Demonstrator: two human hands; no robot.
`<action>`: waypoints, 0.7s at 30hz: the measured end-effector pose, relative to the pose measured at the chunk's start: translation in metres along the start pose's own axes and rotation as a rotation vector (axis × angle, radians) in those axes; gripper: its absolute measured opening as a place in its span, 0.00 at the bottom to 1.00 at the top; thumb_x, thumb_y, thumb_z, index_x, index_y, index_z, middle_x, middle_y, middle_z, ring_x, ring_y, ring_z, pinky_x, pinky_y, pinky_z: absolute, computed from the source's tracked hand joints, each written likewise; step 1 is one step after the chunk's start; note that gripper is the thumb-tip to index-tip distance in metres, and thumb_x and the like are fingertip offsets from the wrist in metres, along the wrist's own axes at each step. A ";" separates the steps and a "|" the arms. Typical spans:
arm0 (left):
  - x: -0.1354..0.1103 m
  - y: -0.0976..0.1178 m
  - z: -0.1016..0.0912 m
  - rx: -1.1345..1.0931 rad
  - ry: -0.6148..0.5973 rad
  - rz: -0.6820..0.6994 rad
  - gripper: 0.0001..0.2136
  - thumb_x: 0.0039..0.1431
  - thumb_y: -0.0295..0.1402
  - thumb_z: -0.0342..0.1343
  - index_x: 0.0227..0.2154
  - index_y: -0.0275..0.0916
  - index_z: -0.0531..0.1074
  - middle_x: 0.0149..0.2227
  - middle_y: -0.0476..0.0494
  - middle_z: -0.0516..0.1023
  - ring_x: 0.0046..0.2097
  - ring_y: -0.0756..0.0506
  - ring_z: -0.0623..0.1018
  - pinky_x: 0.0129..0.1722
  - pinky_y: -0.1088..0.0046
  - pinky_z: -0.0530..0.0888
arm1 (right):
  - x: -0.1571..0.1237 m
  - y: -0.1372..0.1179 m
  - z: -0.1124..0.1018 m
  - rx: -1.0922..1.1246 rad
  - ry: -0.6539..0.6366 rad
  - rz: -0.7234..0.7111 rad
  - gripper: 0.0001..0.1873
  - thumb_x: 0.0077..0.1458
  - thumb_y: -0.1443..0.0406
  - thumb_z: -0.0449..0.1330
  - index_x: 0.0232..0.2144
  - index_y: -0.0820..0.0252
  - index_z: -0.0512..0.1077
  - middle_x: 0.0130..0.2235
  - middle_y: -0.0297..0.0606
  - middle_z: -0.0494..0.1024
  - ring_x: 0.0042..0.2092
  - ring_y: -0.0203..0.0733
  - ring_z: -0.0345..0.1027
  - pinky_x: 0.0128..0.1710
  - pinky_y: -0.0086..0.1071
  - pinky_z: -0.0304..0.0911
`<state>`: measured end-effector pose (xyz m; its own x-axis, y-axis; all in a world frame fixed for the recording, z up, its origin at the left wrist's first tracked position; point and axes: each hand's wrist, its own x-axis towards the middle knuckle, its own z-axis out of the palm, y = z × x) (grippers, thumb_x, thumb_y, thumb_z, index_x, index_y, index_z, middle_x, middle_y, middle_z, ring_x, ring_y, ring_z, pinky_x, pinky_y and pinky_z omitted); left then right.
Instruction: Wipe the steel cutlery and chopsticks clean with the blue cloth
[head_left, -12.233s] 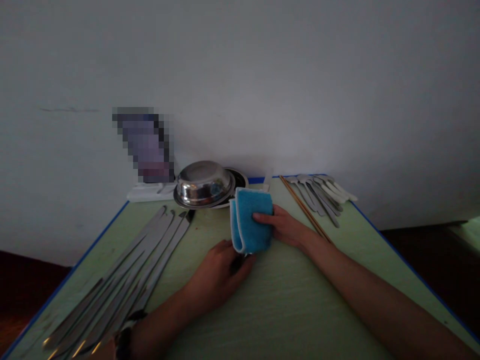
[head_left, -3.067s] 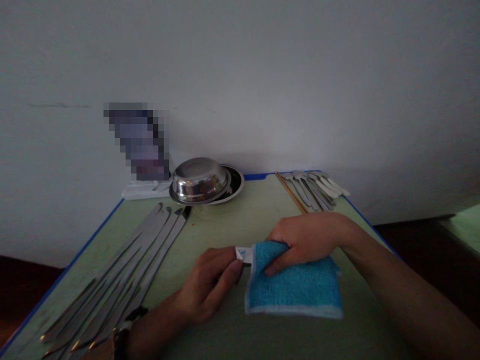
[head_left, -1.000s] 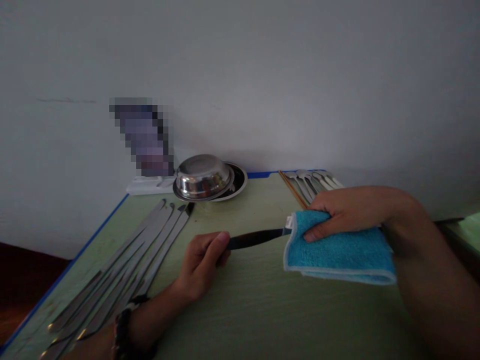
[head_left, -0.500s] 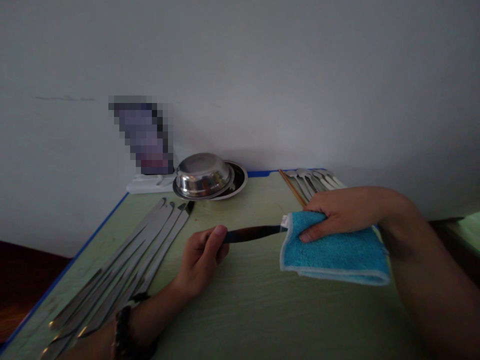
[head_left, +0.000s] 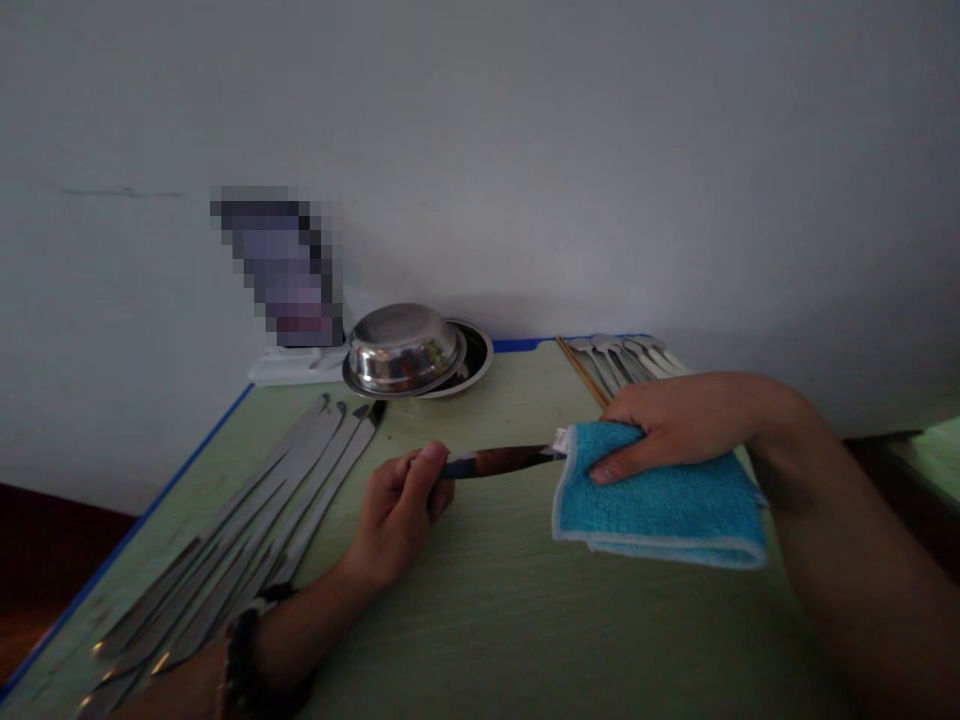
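My left hand (head_left: 405,505) is closed round one end of a shiny metal table knife (head_left: 502,460), held level above the table. Its other end runs into a folded blue towel (head_left: 667,505) with a pale edge and a small white tag. My right hand (head_left: 667,425) grips the towel from above, thumb on the near side, with the knife's end hidden in the folds. Several long metal knives (head_left: 259,535) lie side by side at the left, partly covered by my left forearm.
An upturned steel bowl (head_left: 405,345) rests on a metal dish (head_left: 480,365) at the back. Beside it, a blurred-out screen (head_left: 281,270) stands on a white base (head_left: 292,367). Chopsticks (head_left: 583,372) and several spoons (head_left: 611,350) lie behind my right hand. A wall borders the green table (head_left: 480,620).
Both hands, the knife and the towel appear slightly further left and a little higher in view. The whole scene has shifted slightly too. Both grips stay the same.
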<state>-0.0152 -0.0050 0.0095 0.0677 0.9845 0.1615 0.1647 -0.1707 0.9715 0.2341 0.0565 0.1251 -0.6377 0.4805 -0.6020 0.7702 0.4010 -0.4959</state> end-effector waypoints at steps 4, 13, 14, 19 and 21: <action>0.000 -0.001 0.000 -0.017 -0.004 -0.007 0.23 0.62 0.42 0.41 0.13 0.40 0.57 0.13 0.53 0.56 0.17 0.52 0.58 0.17 0.75 0.57 | 0.001 0.000 0.000 -0.006 0.000 0.003 0.27 0.48 0.45 0.53 0.32 0.63 0.75 0.34 0.39 0.79 0.32 0.39 0.72 0.27 0.27 0.63; 0.000 -0.002 -0.001 -0.057 -0.012 0.007 0.22 0.63 0.41 0.41 0.13 0.40 0.56 0.14 0.53 0.56 0.17 0.52 0.58 0.17 0.74 0.56 | 0.001 0.001 0.000 -0.009 -0.001 0.000 0.27 0.48 0.45 0.53 0.31 0.63 0.75 0.32 0.38 0.79 0.31 0.39 0.71 0.26 0.27 0.63; 0.000 -0.001 0.000 -0.051 -0.013 0.009 0.22 0.63 0.41 0.41 0.13 0.40 0.56 0.13 0.53 0.56 0.17 0.52 0.58 0.17 0.74 0.56 | 0.001 0.001 0.000 -0.011 0.001 0.000 0.27 0.48 0.45 0.53 0.31 0.63 0.75 0.32 0.38 0.79 0.31 0.39 0.71 0.26 0.27 0.63; -0.001 -0.002 0.000 -0.033 -0.016 0.024 0.23 0.63 0.43 0.41 0.13 0.40 0.56 0.14 0.53 0.56 0.18 0.52 0.58 0.17 0.74 0.57 | 0.002 0.000 0.000 -0.034 0.001 -0.017 0.26 0.48 0.46 0.53 0.31 0.63 0.74 0.32 0.38 0.79 0.31 0.39 0.72 0.26 0.27 0.62; -0.001 -0.003 0.000 -0.032 -0.012 0.027 0.23 0.62 0.43 0.41 0.13 0.40 0.56 0.14 0.53 0.56 0.18 0.52 0.58 0.17 0.74 0.57 | 0.003 0.000 0.000 -0.051 -0.007 -0.030 0.27 0.48 0.45 0.53 0.31 0.63 0.74 0.32 0.39 0.78 0.31 0.39 0.71 0.26 0.27 0.62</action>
<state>-0.0162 -0.0057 0.0067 0.0834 0.9790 0.1860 0.1312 -0.1958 0.9718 0.2322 0.0582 0.1229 -0.6601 0.4625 -0.5919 0.7497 0.4546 -0.4809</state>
